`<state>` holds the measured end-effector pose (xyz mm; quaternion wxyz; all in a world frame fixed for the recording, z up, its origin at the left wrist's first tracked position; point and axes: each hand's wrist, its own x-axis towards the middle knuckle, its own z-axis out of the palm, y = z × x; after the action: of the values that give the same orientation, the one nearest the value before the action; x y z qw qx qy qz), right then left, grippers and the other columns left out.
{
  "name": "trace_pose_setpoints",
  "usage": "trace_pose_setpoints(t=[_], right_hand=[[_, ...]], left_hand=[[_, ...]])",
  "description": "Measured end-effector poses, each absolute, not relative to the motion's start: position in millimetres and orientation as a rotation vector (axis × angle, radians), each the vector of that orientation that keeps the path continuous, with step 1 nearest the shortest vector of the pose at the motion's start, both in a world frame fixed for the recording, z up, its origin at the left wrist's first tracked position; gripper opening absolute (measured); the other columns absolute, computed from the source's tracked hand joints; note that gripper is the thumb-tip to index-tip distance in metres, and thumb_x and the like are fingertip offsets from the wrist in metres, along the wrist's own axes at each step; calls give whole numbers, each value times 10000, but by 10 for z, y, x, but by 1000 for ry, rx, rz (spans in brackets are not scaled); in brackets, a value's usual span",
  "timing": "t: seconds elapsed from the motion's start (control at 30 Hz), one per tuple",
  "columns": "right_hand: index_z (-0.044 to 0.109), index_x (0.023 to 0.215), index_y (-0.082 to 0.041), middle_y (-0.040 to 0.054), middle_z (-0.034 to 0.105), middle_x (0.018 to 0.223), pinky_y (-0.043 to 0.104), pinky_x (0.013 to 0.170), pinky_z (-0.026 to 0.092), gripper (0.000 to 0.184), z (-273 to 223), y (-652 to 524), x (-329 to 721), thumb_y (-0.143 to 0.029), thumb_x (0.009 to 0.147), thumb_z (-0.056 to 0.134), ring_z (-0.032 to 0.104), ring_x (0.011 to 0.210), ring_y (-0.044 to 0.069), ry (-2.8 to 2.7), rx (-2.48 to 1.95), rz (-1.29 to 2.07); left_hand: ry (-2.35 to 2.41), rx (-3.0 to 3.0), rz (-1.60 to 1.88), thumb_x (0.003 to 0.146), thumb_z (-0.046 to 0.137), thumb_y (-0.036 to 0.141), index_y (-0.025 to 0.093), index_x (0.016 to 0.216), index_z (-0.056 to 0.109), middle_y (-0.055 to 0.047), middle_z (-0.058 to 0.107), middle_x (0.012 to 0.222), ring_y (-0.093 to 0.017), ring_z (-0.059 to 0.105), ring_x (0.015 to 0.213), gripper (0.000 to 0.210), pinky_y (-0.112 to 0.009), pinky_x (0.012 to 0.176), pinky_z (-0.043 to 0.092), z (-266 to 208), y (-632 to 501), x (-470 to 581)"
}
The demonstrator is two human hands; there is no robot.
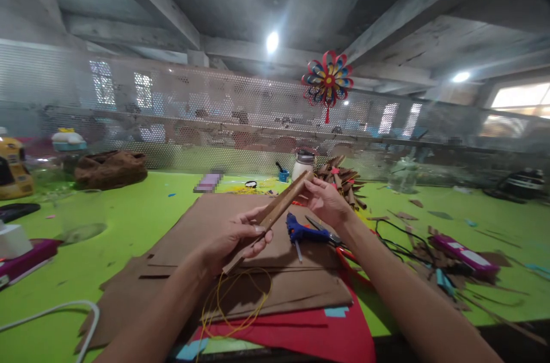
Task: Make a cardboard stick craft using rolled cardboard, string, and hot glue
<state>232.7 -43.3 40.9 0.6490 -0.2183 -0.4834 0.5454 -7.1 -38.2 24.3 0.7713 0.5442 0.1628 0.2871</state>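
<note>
Between my hands is a long folded strip of brown cardboard [279, 206], tilted up to the right. My left hand [244, 234] wraps its lower end, thumb on top. At the upper end, my right hand [322, 198] pinches the strip with its fingertips. A loop of thin yellow string [235, 333] hangs by the strip's lower end. Below lie stacked brown cardboard sheets [184, 231] and a red sheet [344, 337]. A blue glue gun [301, 231] rests on the cardboard under my right hand, beside red-handled scissors [346, 254], partly hidden by my forearm.
Behind my right hand lies a pile of folded brown pieces [346, 180], near a lidded jar [303, 162]. A purple power strip [466, 254] with black cords and scraps is at right. A clear cup [79, 217] and white cable [92, 317] are at left. A perforated screen [240, 122] stands behind.
</note>
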Motion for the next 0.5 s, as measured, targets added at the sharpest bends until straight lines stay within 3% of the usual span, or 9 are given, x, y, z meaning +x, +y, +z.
trace_pose_setpoints(t=[0.1, 0.5], right_hand=[[634, 837, -168, 22, 686, 837, 399, 831, 492, 138, 433, -450, 2320, -190, 714, 691, 631, 800, 158, -1096, -463, 1227], [598, 861, -214, 1, 668, 917, 364, 823, 484, 140, 406, -524, 2299, -156, 737, 625, 610, 852, 150, -1080, -399, 1212]], left_hand=[[338, 1156, 613, 731, 543, 60, 187, 1398, 297, -64, 584, 708, -46, 470, 483, 722, -108, 388, 279, 262, -401, -79], [305, 1144, 578, 738, 518, 46, 189, 1389, 323, -65, 597, 724, -25, 447, 443, 694, -109, 374, 259, 250, -412, -47]])
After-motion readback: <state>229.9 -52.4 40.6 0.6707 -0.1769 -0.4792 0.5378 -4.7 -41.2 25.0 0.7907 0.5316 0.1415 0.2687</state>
